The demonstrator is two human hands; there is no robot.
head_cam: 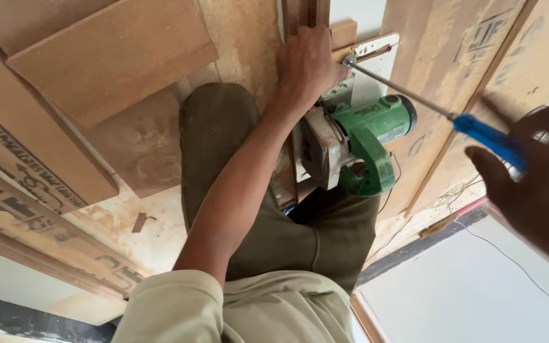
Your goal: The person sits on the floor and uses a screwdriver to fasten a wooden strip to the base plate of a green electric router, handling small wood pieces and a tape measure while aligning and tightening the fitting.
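The left hand (309, 63) lies knuckles-up with its fingers curled down and pressed together over the edge of the white base plate (376, 60) of a green circular saw (357, 143), steadying it; the saw's motor body sits just below the wrist, tipped on its side over the person's knee (217, 121). The right hand (535, 178), close to the camera and blurred, grips the blue handle of a screwdriver (490, 140), fingers wrapped round it. The long steel shaft runs away from those fingers up to a screw or washer at the plate's corner, just beside the left knuckles.

The step in hand looks like turning a fastener on the saw's base (loosening or tightening, I cannot tell which). The next move, as I judge it, calls for keeping the tip seated square in the screw head while the left fingers hold the plate from twisting.

The blade itself is hidden behind the guard and forearm. The right hand is partly cut off at the frame edge, the screw head is too small to read, and plywood boards (109, 57) lie beyond the fingers.
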